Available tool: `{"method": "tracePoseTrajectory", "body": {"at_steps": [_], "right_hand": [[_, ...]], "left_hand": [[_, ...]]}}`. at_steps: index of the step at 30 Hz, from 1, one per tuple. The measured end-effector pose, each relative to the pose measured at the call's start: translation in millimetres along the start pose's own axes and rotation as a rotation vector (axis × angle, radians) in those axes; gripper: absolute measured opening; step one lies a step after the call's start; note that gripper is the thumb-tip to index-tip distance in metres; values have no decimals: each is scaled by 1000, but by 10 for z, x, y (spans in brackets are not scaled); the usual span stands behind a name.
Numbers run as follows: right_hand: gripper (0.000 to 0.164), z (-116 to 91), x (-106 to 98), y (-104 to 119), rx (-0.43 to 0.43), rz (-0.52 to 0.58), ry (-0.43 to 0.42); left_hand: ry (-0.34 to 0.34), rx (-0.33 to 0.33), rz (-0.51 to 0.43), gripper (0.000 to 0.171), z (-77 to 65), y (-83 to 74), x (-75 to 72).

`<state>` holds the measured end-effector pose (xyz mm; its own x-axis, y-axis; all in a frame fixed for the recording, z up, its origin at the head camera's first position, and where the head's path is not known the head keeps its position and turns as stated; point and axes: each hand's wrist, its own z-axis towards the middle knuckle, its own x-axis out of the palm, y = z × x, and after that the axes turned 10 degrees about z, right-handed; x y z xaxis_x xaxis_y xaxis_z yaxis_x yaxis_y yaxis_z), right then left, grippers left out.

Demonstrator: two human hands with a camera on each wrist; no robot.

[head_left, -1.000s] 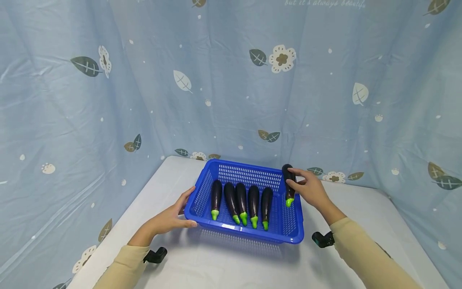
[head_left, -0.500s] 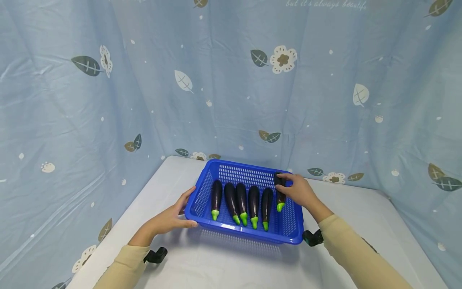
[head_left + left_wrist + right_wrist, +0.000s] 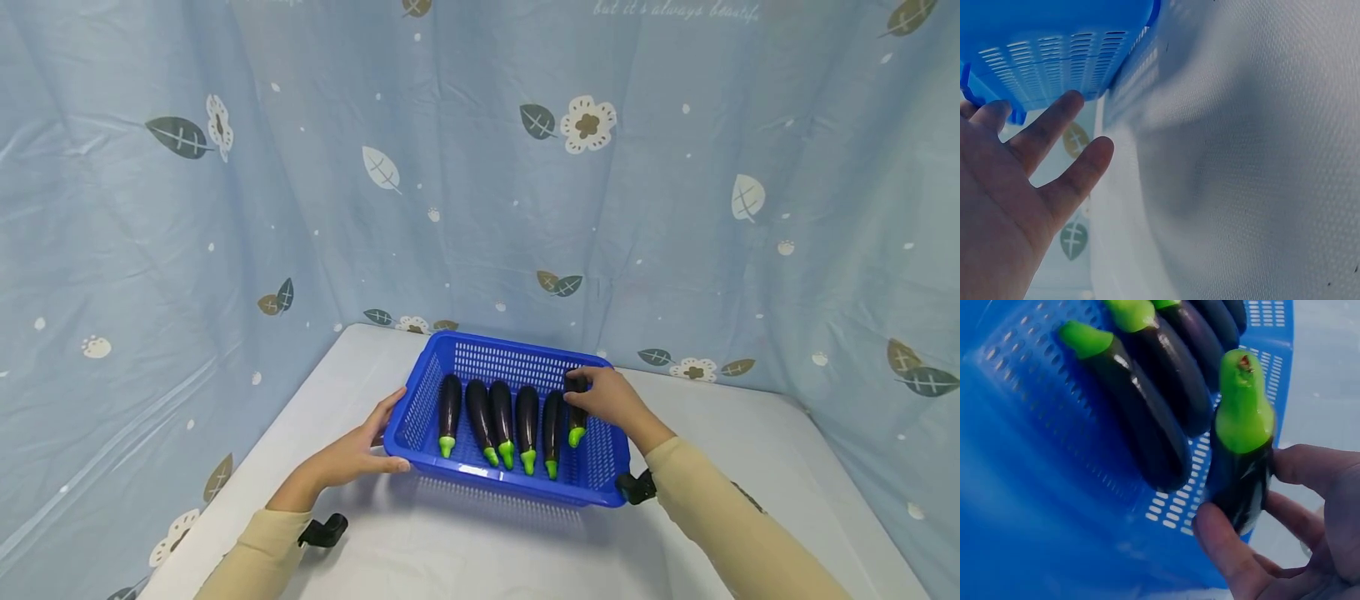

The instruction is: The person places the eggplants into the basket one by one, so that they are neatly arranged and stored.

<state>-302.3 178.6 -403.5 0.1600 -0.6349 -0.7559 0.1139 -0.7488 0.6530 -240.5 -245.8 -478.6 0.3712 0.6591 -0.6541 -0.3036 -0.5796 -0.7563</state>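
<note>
A blue perforated plastic basket [image 3: 480, 472] holds a row of several dark purple eggplants [image 3: 527, 421] with green stem ends facing the person. At the basket's right side my right hand [image 3: 611, 396] pinches another eggplant [image 3: 577, 419] between thumb and fingers, close beside the row's rightmost one. In the right wrist view the held eggplant [image 3: 1244, 419] tilts stem end up, above the basket floor. My left hand [image 3: 348, 454] rests at the basket's left end, thumb along the front rim. The left wrist view shows its fingers spread and fairly straight next to the basket wall [image 3: 1054, 56].
The basket stands on a table with a white cloth [image 3: 465, 550]. A light blue curtain [image 3: 480, 208] printed with leaves and flowers hangs behind the table and along its left and right sides. Black wrist cameras [image 3: 324, 530] stick out below each hand.
My right hand has carried its eggplant left and down, from over the basket's right rim to beside the row. The row's rightmost eggplant has shifted slightly left. My left hand has stayed put.
</note>
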Motion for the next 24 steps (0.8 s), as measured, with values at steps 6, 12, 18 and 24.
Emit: {"method": "tracePoseTrajectory", "body": {"at_steps": [6,12,18,24], "right_hand": [[44,47,35,20,24,-47,28],[43,69,98,4,46,-76,68],[43,68,137,35,22,-84,105],[43,70,155,44,26,-100,138]], "left_hand": [[1,19,-9,114,5,15,-2],[4,17,-9,113,4,14,-3],[2,11,-13,113,2,0,-5],[0,5,-5,113,10,18,2]]}}
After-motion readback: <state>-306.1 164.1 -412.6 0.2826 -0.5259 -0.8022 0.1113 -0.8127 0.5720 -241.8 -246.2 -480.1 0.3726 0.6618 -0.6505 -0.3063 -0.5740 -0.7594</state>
